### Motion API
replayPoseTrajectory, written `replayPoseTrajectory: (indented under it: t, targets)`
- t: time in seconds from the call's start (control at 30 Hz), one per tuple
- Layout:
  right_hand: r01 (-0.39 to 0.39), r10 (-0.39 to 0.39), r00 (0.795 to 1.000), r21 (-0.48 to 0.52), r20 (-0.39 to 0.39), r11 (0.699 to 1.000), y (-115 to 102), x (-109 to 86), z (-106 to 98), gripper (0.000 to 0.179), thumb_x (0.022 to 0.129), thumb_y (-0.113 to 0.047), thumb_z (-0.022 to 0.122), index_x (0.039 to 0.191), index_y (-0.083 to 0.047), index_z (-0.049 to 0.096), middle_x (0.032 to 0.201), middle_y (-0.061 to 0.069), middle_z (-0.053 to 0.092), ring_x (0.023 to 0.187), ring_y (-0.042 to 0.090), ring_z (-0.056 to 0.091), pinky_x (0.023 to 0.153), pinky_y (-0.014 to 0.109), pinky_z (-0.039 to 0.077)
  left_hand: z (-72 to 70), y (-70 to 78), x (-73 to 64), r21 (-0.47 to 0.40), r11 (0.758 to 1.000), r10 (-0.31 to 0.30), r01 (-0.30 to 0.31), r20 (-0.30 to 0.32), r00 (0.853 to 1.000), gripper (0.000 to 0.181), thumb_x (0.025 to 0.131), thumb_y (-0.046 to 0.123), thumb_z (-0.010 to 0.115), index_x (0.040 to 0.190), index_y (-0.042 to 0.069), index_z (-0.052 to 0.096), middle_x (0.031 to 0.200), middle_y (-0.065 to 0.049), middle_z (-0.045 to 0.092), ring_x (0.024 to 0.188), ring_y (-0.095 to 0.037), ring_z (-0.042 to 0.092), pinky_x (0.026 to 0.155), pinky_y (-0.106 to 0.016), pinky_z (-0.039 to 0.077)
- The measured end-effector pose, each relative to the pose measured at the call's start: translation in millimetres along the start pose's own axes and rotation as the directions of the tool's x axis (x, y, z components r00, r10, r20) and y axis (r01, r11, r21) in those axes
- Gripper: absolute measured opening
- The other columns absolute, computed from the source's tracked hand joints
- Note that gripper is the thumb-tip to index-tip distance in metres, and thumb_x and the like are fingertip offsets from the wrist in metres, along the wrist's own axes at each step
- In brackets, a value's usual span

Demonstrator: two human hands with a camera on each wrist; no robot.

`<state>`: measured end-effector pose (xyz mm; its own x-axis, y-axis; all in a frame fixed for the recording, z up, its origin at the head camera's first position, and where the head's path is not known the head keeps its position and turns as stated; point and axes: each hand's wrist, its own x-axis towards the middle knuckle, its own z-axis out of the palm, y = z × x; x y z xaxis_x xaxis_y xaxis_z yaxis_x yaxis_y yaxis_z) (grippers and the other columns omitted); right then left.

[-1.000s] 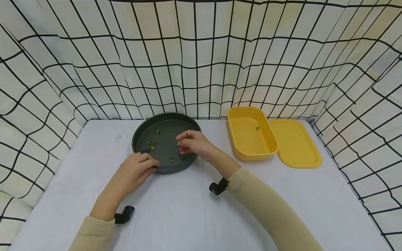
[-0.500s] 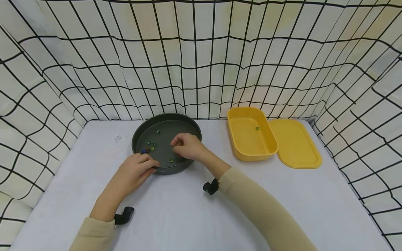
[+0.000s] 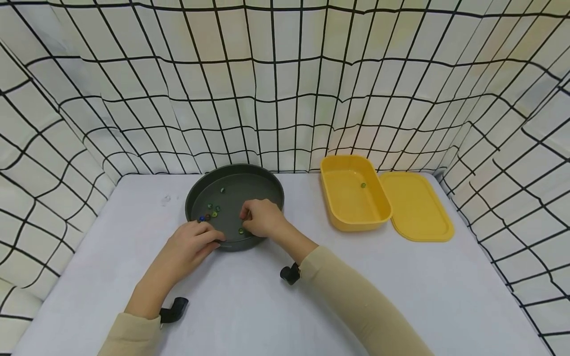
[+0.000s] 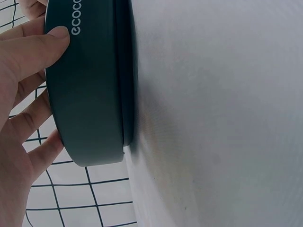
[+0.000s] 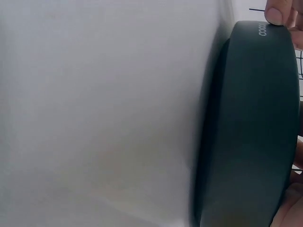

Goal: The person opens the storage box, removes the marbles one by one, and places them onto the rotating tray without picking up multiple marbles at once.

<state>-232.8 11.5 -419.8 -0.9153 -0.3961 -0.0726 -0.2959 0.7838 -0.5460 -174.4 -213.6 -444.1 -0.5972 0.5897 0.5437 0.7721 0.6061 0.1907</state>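
A dark green round pan (image 3: 236, 180) sits on the table with several glass marbles in it. My left hand (image 3: 189, 242) grips its near-left rim. In the left wrist view, the thumb (image 4: 52, 47) presses the outer wall beside white lettering and the fingers reach over the rim. My right hand (image 3: 263, 217) is inside the pan, fingers bent, just above a green marble (image 3: 241, 231). Whether those fingertips pinch anything is hidden; the right wrist view shows mostly the pan's wall (image 5: 251, 118). Towards the pan's left lie a blue marble (image 3: 202, 218) and several greenish ones.
Right of the pan stands a yellow rectangular container (image 3: 336, 198) holding one green marble (image 3: 363, 185). Its flat yellow lid (image 3: 420, 207) lies alongside. A white cloth (image 3: 249, 301) covers the table, and black-grid white netting (image 3: 285, 79) encloses the back and sides.
My right hand has moved left and nearer to me within the pan, its fingers curling more, and now hovers by the near marble. The left hand keeps its hold on the rim.
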Motion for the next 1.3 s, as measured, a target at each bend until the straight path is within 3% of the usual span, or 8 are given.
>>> replayPoseTrajectory:
  t: [0.33, 0.53, 0.6, 0.73, 0.83, 0.97, 1.2, 1.3]
  targets:
    - [0.038, -0.039, 0.998, -0.013, -0.051, 0.999, 0, -1.4, 5, 0.008, 0.090, -0.018, 0.070, 0.098, -0.019, 0.070, 0.076, -0.011, 0.066, 0.068, 0.004, 0.059, 0.065, 0.022, 0.046, -1.5, -0.5, -2.8, 0.006, 1.000, -0.010, 0.010, 0.004, 1.000, 0.029, 0.074, 0.003, 0.085, 0.095, 0.018, 0.075, 0.088, 0.008, 0.066, 0.082, -0.013, 0.060, 0.075, -0.037, 0.049]
    - [0.110, -0.095, 0.991, 0.182, -0.089, 0.977, 8, -4.9, 1, 0.009, 0.091, -0.017, 0.069, 0.100, -0.017, 0.070, 0.083, -0.010, 0.067, 0.074, 0.004, 0.060, 0.066, 0.020, 0.048, -1.6, -1.8, -1.6, 0.007, 1.000, -0.005, 0.005, 0.002, 1.000, 0.029, 0.073, 0.003, 0.085, 0.096, 0.018, 0.075, 0.089, 0.008, 0.066, 0.082, -0.013, 0.060, 0.075, -0.037, 0.049]
    - [0.137, -0.117, 0.990, 0.317, -0.080, 0.939, 13, -8.1, -3, 0.012, 0.092, -0.017, 0.068, 0.104, -0.013, 0.070, 0.087, -0.008, 0.067, 0.077, 0.009, 0.062, 0.068, 0.021, 0.050, -1.3, -2.1, -0.6, 0.003, 1.000, 0.000, 0.000, -0.002, 1.000, 0.028, 0.074, 0.003, 0.085, 0.096, 0.018, 0.074, 0.089, 0.007, 0.066, 0.081, -0.013, 0.060, 0.076, -0.037, 0.048]
    - [0.122, -0.123, 0.992, 0.599, -0.039, 0.791, 23, -17.8, -17, 0.021, 0.094, -0.012, 0.067, 0.113, -0.002, 0.067, 0.096, 0.002, 0.067, 0.091, 0.028, 0.066, 0.077, 0.027, 0.057, -1.7, -2.4, 0.8, -0.001, 1.000, 0.009, -0.009, -0.006, 1.000, 0.027, 0.075, 0.003, 0.084, 0.096, 0.018, 0.074, 0.089, 0.007, 0.066, 0.081, -0.013, 0.060, 0.077, -0.036, 0.048]
    - [0.095, -0.093, 0.995, 0.691, -0.040, 0.716, 33, -25.1, -30, 0.022, 0.094, -0.009, 0.066, 0.114, 0.001, 0.064, 0.099, 0.008, 0.067, 0.095, 0.037, 0.064, 0.080, 0.032, 0.059, -2.3, -2.6, 1.0, 0.000, 1.000, 0.010, -0.010, -0.010, 1.000, 0.027, 0.075, 0.003, 0.084, 0.095, 0.017, 0.074, 0.089, 0.007, 0.066, 0.081, -0.013, 0.060, 0.077, -0.036, 0.047]
    - [0.085, -0.040, 0.996, 0.670, -0.082, 0.737, 56, -32.4, -47, 0.020, 0.095, -0.009, 0.066, 0.113, -0.001, 0.064, 0.100, 0.009, 0.067, 0.094, 0.038, 0.064, 0.080, 0.032, 0.059, -2.6, -3.0, 0.0, 0.003, 1.000, 0.010, -0.010, -0.011, 1.000, 0.027, 0.075, 0.002, 0.084, 0.095, 0.017, 0.074, 0.089, 0.007, 0.066, 0.081, -0.013, 0.060, 0.076, -0.036, 0.048]
    - [0.006, 0.079, 0.987, 0.517, -0.143, 0.856, 107, -55.0, -85, 0.015, 0.096, -0.014, 0.067, 0.110, -0.012, 0.064, 0.105, 0.005, 0.066, 0.092, 0.026, 0.064, 0.081, 0.030, 0.057, 0.1, -2.9, -1.8, -0.004, 1.000, 0.005, -0.005, 0.002, 1.000, 0.027, 0.075, 0.003, 0.084, 0.096, 0.018, 0.075, 0.090, 0.008, 0.066, 0.083, -0.013, 0.060, 0.077, -0.036, 0.048]
    - [-0.009, 0.090, 0.981, 0.417, -0.175, 0.909, 127, -63.5, -103, 0.017, 0.097, -0.014, 0.065, 0.113, -0.010, 0.064, 0.106, 0.006, 0.066, 0.092, 0.023, 0.062, 0.081, 0.028, 0.056, 1.3, -2.7, -2.4, -0.010, 1.000, 0.003, -0.003, 0.003, 1.000, 0.027, 0.076, 0.004, 0.084, 0.097, 0.018, 0.075, 0.090, 0.008, 0.066, 0.082, -0.012, 0.060, 0.078, -0.036, 0.048]
